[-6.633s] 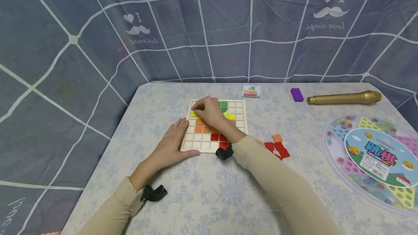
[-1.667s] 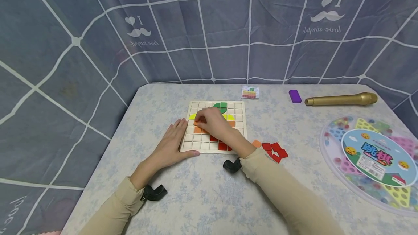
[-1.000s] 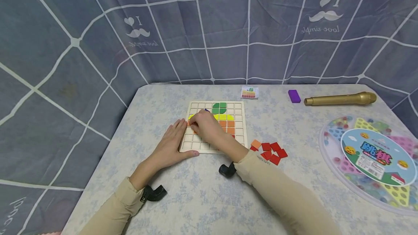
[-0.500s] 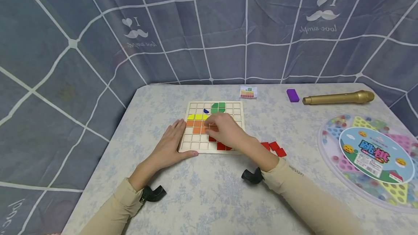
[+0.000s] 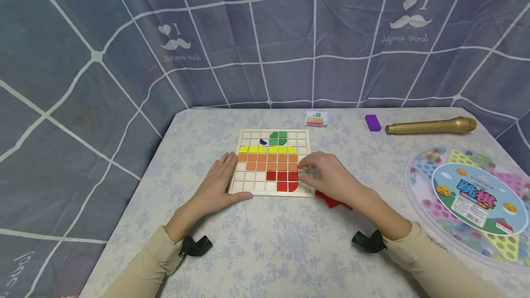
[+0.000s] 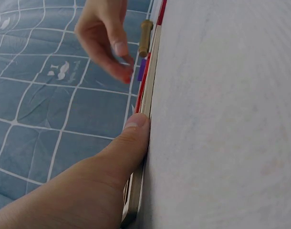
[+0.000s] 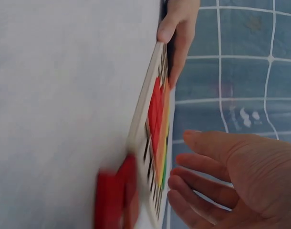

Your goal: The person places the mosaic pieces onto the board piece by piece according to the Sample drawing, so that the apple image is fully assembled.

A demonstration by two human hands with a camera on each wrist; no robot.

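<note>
A square wooden grid board [image 5: 304, 137] carries flat coloured tiles: green leaf-like ones [image 5: 278, 138], a small dark blue piece [image 5: 263, 141], a yellow row [image 5: 252, 149], orange tiles [image 5: 261, 166] and red tiles [image 5: 282, 176]. My left hand [image 5: 217, 179] rests at the board's left edge, fingers straight, its thumb along the front edge. Over the board's right edge hovers my right hand [image 5: 331, 176], fingers loosely bent. The right wrist view shows the right hand [image 7: 231, 176] holding nothing. Loose red tiles [image 5: 331, 201] lie beside the board, partly hidden under that hand.
Behind the board lies a small printed pattern card [image 5: 316, 118]. Farther right are a purple block [image 5: 372, 123] and a gold microphone-shaped stick [image 5: 430, 126]. A round clear Chinese checkers case [image 5: 418, 169] sits at the right. A grey-blue gridded curtain [image 5: 281, 36] hangs behind the table.
My right hand placed an orange tile at the left end of the upper orange row, let go, and moved right across the board towards the loose tiles. My left hand stays put.
</note>
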